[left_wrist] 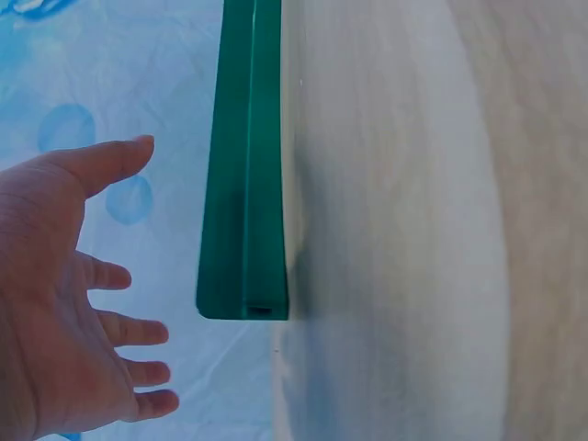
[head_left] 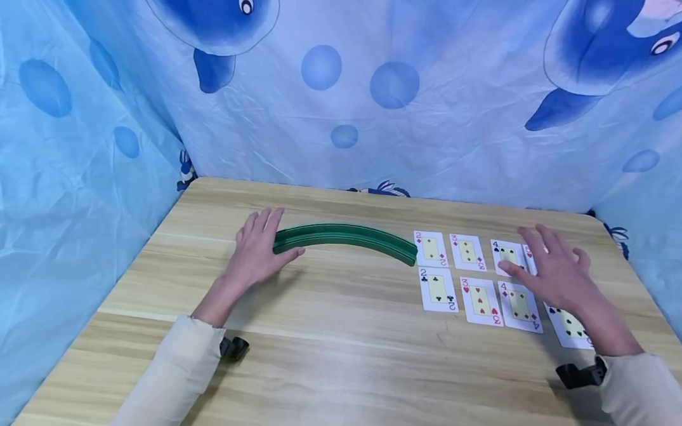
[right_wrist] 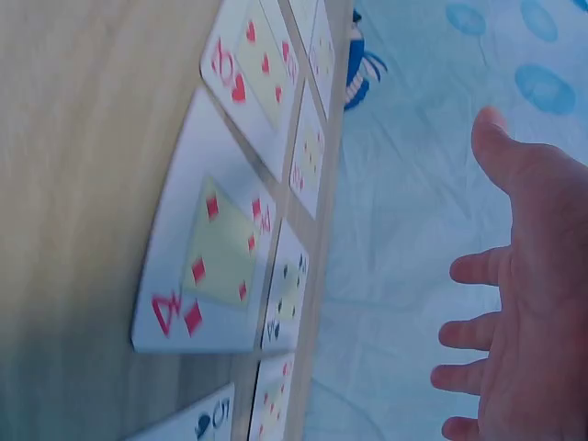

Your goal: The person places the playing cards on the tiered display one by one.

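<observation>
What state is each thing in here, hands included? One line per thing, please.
Left hand: open, fingers spread, holding nothing.
Right hand: open, holding nothing.
Curved green holder: no cards visible in its groove.
Upper card row: face up, partly hidden by the right hand.
Lower card row: face up.
Blue curtain: hanging, creased.

Eight playing cards (head_left: pixel 480 301), one green holder (head_left: pixel 342 234)

Head view, one: I had it high at the near side of the table (head_left: pixel 334 365), facing forward and down past the far edge. Left wrist, one: sat low, rolled sideways, close to the green strip (left_wrist: pixel 234 184). Right wrist, one: likewise, close to the cards (right_wrist: pixel 220 248). Head shared strip with left, cards with right.
</observation>
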`<action>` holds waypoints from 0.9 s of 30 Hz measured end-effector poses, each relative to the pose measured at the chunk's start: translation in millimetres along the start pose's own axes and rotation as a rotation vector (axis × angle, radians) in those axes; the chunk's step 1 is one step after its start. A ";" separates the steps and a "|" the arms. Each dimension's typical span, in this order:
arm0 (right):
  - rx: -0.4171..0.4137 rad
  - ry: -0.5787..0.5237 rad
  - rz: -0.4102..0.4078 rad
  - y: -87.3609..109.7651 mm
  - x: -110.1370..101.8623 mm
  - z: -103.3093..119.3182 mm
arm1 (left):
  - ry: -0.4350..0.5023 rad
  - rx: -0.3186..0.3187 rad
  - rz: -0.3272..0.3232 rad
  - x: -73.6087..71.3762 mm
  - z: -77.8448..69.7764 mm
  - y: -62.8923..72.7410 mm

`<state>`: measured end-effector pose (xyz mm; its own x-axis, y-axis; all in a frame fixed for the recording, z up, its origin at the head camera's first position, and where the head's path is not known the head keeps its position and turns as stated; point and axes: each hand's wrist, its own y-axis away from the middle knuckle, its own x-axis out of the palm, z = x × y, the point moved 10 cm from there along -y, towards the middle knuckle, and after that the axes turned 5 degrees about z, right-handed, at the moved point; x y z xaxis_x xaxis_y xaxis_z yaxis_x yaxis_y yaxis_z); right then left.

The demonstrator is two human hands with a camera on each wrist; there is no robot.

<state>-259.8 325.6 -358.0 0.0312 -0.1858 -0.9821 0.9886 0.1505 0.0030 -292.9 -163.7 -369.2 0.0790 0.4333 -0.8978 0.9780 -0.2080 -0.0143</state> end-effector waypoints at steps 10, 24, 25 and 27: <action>0.089 -0.012 0.102 -18.0 -0.1 -37.7 | 0.195 -0.016 0.079 9.4 20.1 -12.8; 0.163 -0.094 0.236 -29.1 21.8 -80.4 | 0.301 -0.040 0.122 20.8 36.6 -22.7; 0.165 -0.097 0.241 -28.7 23.3 -83.0 | 0.307 -0.043 0.124 21.7 38.1 -23.0; 0.173 -0.100 0.247 -27.9 26.4 -88.9 | 0.318 -0.047 0.126 22.7 40.6 -23.2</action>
<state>-299.6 402.8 -400.7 0.2797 -0.2604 -0.9241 0.9593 0.0368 0.2800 -321.6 -184.6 -407.2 0.2484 0.6604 -0.7086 0.9640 -0.2399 0.1143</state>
